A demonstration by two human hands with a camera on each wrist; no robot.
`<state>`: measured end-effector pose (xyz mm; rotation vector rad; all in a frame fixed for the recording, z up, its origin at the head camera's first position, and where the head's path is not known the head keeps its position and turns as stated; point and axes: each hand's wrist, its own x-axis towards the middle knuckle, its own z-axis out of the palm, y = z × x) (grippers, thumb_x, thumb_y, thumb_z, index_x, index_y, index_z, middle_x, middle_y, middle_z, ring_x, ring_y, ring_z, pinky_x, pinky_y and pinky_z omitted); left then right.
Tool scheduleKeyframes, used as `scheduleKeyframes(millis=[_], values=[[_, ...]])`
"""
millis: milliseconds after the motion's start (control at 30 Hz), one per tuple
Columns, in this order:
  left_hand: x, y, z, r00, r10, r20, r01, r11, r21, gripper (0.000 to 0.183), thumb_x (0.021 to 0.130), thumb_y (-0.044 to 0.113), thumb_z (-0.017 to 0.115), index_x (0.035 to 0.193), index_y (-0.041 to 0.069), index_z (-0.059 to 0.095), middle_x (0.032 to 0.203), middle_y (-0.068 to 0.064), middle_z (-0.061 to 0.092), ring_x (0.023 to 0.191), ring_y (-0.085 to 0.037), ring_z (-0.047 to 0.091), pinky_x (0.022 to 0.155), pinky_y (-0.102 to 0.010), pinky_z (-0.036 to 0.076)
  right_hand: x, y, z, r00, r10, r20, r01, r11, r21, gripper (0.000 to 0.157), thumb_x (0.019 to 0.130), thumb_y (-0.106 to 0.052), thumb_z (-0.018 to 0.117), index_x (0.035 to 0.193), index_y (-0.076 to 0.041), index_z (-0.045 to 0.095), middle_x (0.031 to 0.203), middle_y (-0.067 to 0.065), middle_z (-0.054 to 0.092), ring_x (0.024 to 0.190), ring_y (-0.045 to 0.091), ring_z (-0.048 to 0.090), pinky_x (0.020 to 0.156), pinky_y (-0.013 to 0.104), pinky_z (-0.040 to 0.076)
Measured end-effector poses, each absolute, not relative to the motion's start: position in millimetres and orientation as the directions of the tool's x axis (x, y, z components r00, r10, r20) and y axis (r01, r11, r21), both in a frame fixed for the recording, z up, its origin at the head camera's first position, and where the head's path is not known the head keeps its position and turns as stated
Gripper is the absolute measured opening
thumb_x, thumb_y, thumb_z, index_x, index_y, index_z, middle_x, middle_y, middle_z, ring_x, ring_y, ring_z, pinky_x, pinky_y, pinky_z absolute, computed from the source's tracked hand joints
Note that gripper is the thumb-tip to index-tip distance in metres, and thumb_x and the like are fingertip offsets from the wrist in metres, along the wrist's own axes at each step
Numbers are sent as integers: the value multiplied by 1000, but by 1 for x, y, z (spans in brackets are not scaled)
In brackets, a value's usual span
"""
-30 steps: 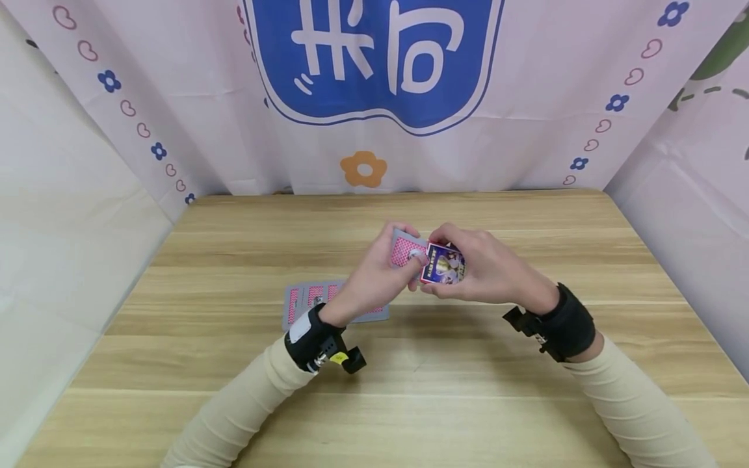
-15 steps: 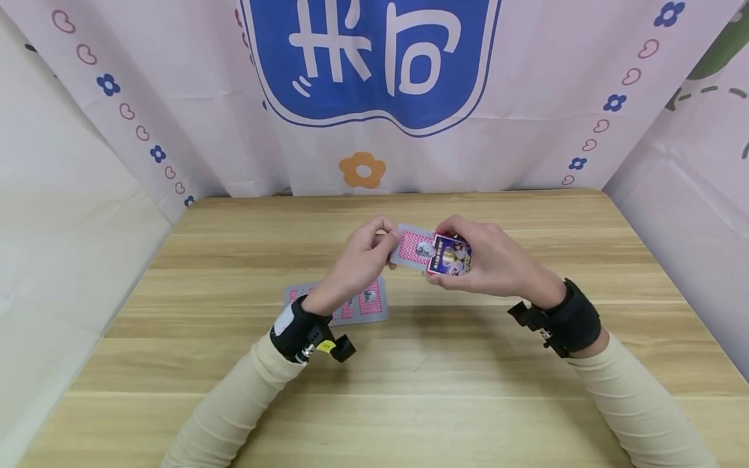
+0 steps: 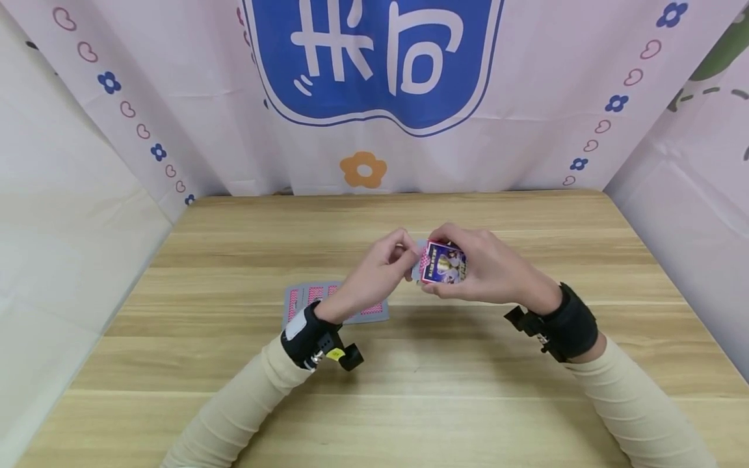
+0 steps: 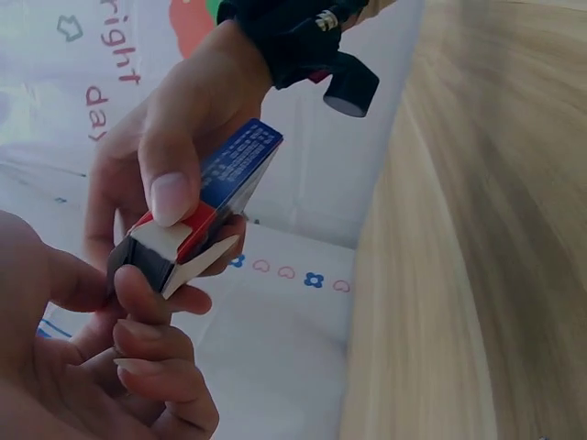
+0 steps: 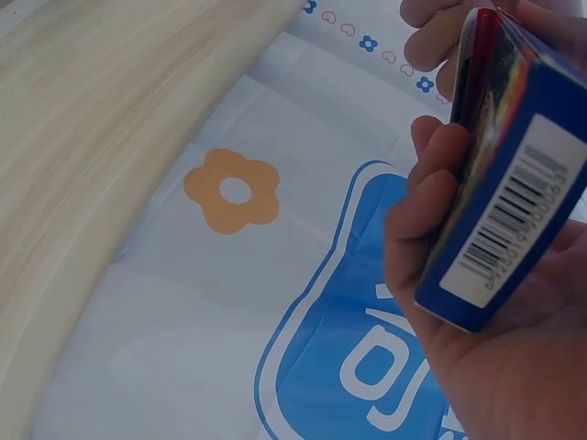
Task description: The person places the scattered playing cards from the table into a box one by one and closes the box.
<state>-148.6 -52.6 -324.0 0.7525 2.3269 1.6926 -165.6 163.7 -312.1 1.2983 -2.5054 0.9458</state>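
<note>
My right hand grips a small playing-card box above the table, fingers and thumb at its edges. A blue side with a barcode faces the right wrist camera. From the box's left end a short strip of pink-and-grey backed playing cards sticks out. My left hand pinches the cards at that end, thumb against curled forefinger. In the left wrist view the box's open end shows a loose white flap; how many cards are inside is hidden.
Several playing cards lie overlapping, backs up, on the wooden table, partly behind the left forearm. A printed curtain hangs along the table's back edge, with white cloth at the left side.
The cards stuck far out of the box half a second ago; now only a short strip shows. My left hand has moved right toward the box, its thumb no longer lying across the card backs.
</note>
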Motion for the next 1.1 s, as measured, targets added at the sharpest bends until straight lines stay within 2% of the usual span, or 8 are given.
scheduleKeyframes(millis=[167,300,633,900,1100], values=[[-149,-57,-319,-852,501,153,279,187,942,17,102,17,44,97,4,54,79,-12,51,70,-22,47,61,-32,37,-167,166,-311,-611,-658,440,-782,413,-468,59,69,-41,80,112,-11,52,91,0,62,68,8,56,53,27,53],[-151,-60,-320,-834,539,121,267,201,943,17,102,21,44,98,8,54,81,-9,53,73,-22,49,63,-32,39,-166,167,-309,-614,-658,436,-780,424,-459,59,69,-42,79,112,-12,52,93,-1,61,69,7,56,54,26,53],[-153,-61,-322,-824,566,38,206,236,950,22,103,26,43,97,7,51,81,-9,53,76,-22,48,70,-37,39,-165,166,-309,-613,-662,431,-782,431,-451,59,68,-40,80,112,-13,52,94,-2,61,70,6,56,55,25,53],[-150,-57,-324,-822,570,-5,193,287,938,22,101,30,45,95,11,54,83,-7,54,77,-21,51,64,-34,38,-164,162,-311,-596,-682,424,-792,413,-450,58,69,-40,79,111,-12,53,93,0,62,71,7,57,54,25,54],[-153,-60,-324,-814,581,3,208,287,935,27,100,33,48,94,8,53,83,-7,55,77,-22,52,66,-35,38,-164,162,-311,-594,-681,429,-794,406,-453,57,69,-39,79,111,-11,53,93,0,61,70,7,57,54,25,54]])
